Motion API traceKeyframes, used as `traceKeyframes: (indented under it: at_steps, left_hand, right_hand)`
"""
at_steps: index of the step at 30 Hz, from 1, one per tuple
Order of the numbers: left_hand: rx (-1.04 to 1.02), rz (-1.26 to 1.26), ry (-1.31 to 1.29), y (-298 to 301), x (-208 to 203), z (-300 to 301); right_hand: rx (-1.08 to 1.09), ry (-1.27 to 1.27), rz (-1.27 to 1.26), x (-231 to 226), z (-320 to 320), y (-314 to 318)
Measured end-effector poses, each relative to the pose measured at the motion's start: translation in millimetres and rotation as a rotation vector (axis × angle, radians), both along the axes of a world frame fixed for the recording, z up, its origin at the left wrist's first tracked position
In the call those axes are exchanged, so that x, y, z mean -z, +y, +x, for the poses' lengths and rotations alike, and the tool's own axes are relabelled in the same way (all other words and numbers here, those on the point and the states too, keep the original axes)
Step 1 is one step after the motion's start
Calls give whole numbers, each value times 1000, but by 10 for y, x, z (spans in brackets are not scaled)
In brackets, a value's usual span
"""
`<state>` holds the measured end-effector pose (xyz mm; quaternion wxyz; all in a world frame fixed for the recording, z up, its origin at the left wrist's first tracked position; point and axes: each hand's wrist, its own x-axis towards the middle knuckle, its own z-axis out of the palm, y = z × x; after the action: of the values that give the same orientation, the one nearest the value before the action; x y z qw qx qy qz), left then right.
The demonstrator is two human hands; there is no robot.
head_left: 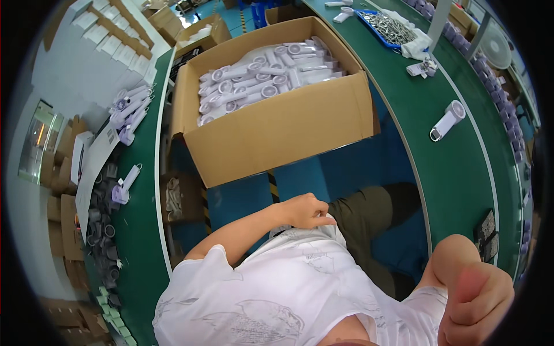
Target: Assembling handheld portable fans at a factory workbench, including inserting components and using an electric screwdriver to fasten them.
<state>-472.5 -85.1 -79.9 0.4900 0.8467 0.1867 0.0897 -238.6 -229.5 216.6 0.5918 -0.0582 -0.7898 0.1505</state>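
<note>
Green surfaces (461,179) flanked a blue floor (239,196); between them, on the far side, stood 1 open cardboard box (283,138) of pale fans (254,83). On the right surface lay 1 white handheld fan (445,123), its long axis slanting, handle toward near left, head toward far right. From the raised right hand (482,300) it lay far and slightly left, well apart; that grip was folded closed, nothing showing. The left hand (303,210) curled at the shirt (259,300) hem; I couldn't tell whether its grip held cloth.
</note>
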Motion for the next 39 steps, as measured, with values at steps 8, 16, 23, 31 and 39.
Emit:
traceKeyframes:
  at_steps: [8,16,23,31,39]
  left_hand:
    - [-511,145,34,219,-426,-891]
    - [-1907,-197,-303,1010,-618,-3402]
    - [-2318,-381,-654,1015,-453,-4731]
    - [-2367,-390,-815,1184,-412,-5108]
    - [-2354,-424,-930,1297,-397,-5320]
  right_hand:
    - [-62,548,66,241,-325,-179]
    - [76,419,135,257,-54,-298]
    - [355,520,-27,416,1,-571]
    - [37,229,152,364,231,-460]
    - [-66,250,183,378,264,-514]
